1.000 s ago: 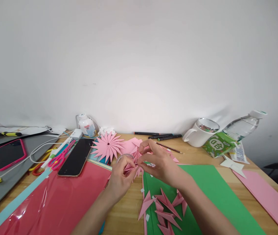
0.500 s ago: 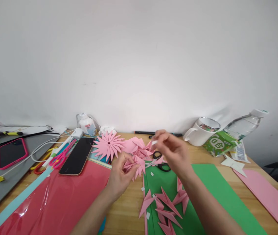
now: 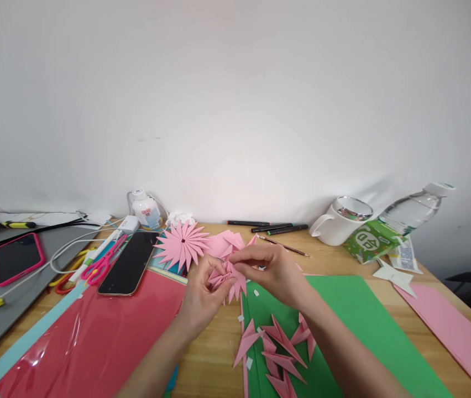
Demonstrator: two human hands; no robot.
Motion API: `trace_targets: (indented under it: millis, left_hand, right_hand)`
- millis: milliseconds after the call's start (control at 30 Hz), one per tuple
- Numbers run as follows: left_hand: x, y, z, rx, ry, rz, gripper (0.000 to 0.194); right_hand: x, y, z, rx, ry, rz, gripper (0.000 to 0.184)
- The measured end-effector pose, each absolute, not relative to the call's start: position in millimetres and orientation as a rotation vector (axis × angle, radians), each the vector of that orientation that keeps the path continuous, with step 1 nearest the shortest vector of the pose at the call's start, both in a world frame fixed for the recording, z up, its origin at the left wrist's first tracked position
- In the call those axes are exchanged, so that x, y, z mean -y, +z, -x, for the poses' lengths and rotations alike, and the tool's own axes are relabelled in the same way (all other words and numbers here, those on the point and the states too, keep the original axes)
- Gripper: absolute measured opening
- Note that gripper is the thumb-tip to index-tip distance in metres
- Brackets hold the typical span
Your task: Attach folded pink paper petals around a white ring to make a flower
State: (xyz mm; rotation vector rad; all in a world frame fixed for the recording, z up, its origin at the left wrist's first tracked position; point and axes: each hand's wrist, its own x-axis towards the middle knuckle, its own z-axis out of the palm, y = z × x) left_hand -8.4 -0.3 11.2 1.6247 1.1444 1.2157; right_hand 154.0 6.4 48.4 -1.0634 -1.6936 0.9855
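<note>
A cluster of folded pink paper points (image 3: 237,283) is pinched between the thumb and fingers of my left hand (image 3: 200,296). My right hand (image 3: 275,272) meets it from the right, fingertips pressed together at its upper edge; whatever lies between them is hidden. Just beyond my left hand rests a round, many-pointed pink paper star (image 3: 182,247). Other folded pink paper (image 3: 224,241) lies behind my hands. Below my right forearm, loose folded pink pieces (image 3: 282,338) and small white bits (image 3: 249,363) are scattered over green paper (image 3: 343,309).
Left are red sheets in clear film (image 3: 106,331), a phone (image 3: 130,265), pink scissors (image 3: 100,268), cables and a white bottle (image 3: 146,210). Several markers (image 3: 277,228) lie by the wall. A white mug (image 3: 337,224), green box (image 3: 370,242), tilted water bottle (image 3: 412,213) and pink strips (image 3: 451,331) are right.
My right hand has come down and left onto the pink cluster. The small white bit earlier in its fingers no longer shows, and the hand now covers the black scissors. My left hand stays put.
</note>
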Motion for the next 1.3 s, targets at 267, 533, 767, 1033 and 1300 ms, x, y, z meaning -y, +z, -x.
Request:
trace_targets:
  millis: [267, 533, 767, 1033, 1300]
  left_hand:
    - [1, 10, 8, -1.135, 1.2, -1.659, 0.015]
    - [1, 10, 8, -1.119, 1.182, -1.648, 0.016]
    - [1, 10, 8, -1.131, 1.193, -1.679, 0.017]
    - [2, 9, 7, -1.108, 1.161, -1.629, 0.015]
    - [1, 10, 7, -1.165, 1.133, -1.432, 0.03]
  right_hand:
    - [-7, 42, -149, 1.626, 1.085, 1.102, 0.012]
    - [-6, 42, -150, 1.618, 1.146, 1.107, 0.012]
    - [-7, 45, -153, 1.604, 1.183, 1.123, 0.014]
    - [-5, 44, -149, 1.646, 1.136, 1.123, 0.009]
    - [-4, 53, -160, 1.708, 1.231, 1.043, 0.02]
